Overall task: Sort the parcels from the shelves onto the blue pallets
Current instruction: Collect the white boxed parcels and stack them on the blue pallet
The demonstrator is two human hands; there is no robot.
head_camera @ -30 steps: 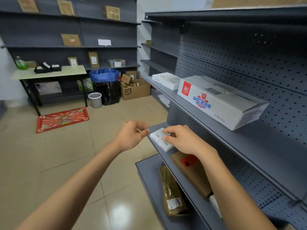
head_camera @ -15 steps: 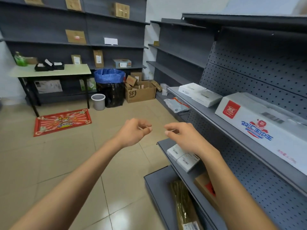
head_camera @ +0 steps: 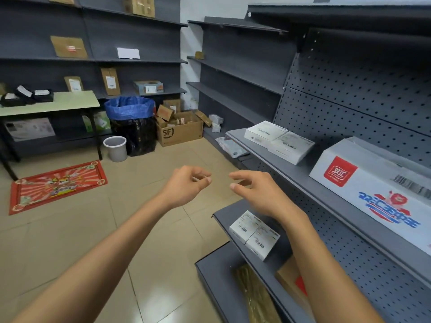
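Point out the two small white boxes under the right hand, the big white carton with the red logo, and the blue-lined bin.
small white boxes [head_camera: 254, 234], head view, top face
big white carton [head_camera: 373, 197], head view, front face
blue-lined bin [head_camera: 129, 110], head view, blue liner

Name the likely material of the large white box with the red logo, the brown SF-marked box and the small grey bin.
Large white box with the red logo: printed cardboard, folded flaps. Brown SF-marked box: raw corrugated cardboard, open flaps. Small grey bin: probably smooth plastic, thin rolled rim.

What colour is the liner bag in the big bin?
Blue liner bag, over a black bin; head view.
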